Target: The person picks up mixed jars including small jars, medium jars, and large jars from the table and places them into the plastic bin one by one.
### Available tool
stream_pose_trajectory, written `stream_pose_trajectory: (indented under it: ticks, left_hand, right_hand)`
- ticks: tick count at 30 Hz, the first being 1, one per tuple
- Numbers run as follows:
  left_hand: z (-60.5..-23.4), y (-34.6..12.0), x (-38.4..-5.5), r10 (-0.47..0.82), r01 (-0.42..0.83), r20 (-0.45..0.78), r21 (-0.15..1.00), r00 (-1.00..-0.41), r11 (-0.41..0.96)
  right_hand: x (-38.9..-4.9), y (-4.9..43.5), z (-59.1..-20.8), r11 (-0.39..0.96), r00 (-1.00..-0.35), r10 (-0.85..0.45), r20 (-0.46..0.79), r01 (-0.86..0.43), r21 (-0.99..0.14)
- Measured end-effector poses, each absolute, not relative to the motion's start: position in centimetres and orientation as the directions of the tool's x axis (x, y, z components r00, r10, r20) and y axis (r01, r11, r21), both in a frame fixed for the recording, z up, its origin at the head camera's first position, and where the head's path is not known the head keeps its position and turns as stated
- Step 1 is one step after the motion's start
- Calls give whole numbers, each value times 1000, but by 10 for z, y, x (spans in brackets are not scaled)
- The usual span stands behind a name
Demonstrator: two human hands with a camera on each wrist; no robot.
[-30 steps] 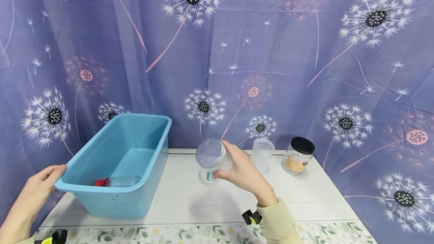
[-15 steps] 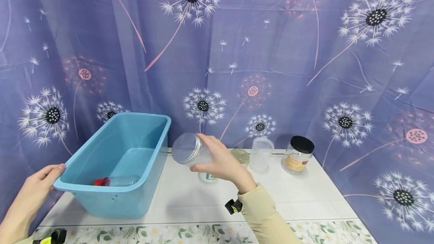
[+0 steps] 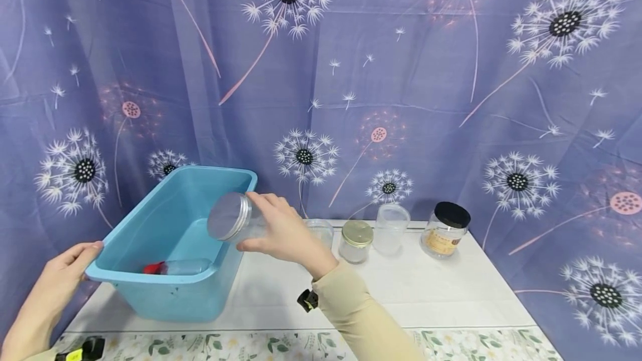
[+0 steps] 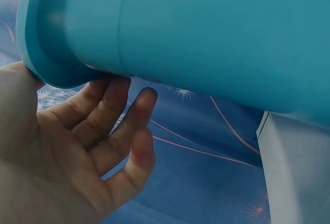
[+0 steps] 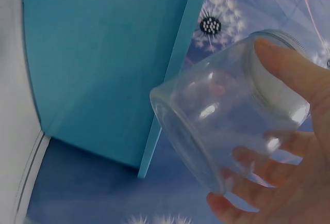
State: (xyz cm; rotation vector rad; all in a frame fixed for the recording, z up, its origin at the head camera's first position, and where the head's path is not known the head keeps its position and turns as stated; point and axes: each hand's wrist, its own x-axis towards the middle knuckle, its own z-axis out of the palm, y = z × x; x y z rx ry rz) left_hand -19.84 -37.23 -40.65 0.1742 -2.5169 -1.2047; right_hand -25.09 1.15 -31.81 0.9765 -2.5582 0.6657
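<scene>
My right hand (image 3: 288,233) grips a clear plastic jar (image 5: 211,100) with a silver lid (image 3: 229,216). The jar is tilted, its lid end over the right rim of a blue plastic tub (image 3: 163,294). At the tub's near left corner my left hand (image 3: 55,277) holds the rim, thumb on top. In the left wrist view, the left hand's fingers (image 4: 116,97) curl beneath that rim. Inside the tub lies a clear bottle (image 3: 186,267) with a red cap (image 3: 153,268).
Right of the tub stand a clear container (image 3: 323,232), partly behind my right arm, a small jar with a gold lid (image 3: 357,234), a clear cup (image 3: 391,230) and a black-lidded jar (image 3: 443,230). A purple dandelion curtain (image 3: 426,82) hangs behind the white table (image 3: 451,294).
My right hand has carried the silver-lidded jar left, from above the table to the tub's right rim. The gold-lidded jar has come into full view. My left hand stays on the rim.
</scene>
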Motion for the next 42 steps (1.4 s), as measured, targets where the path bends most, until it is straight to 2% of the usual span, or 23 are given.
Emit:
stream_pose_trajectory:
  ticks: [8,16,21,30,42]
  left_hand:
    - [-404,-373,-198,-260,-2,211,772,-942,636]
    - [-401,-373,-200,-242,51,250,787,-937,614]
    - [-403,-371,-200,-247,28,228,786,-942,618]
    - [-405,-372,-198,-247,30,225,793,-943,608]
    - [-402,-374,-195,-218,66,232,813,-948,579]
  right_hand:
    - [-250,-24,-305,696,-688,-551,473,-691,-194]
    - [-252,-50,-299,704,-681,-575,454,-694,-150]
    - [-252,-66,-307,711,-688,-593,417,-691,-128]
    - [-254,-96,-319,759,-738,-606,297,-648,-60]
    - [-256,-123,-336,841,-827,-529,189,-541,-14]
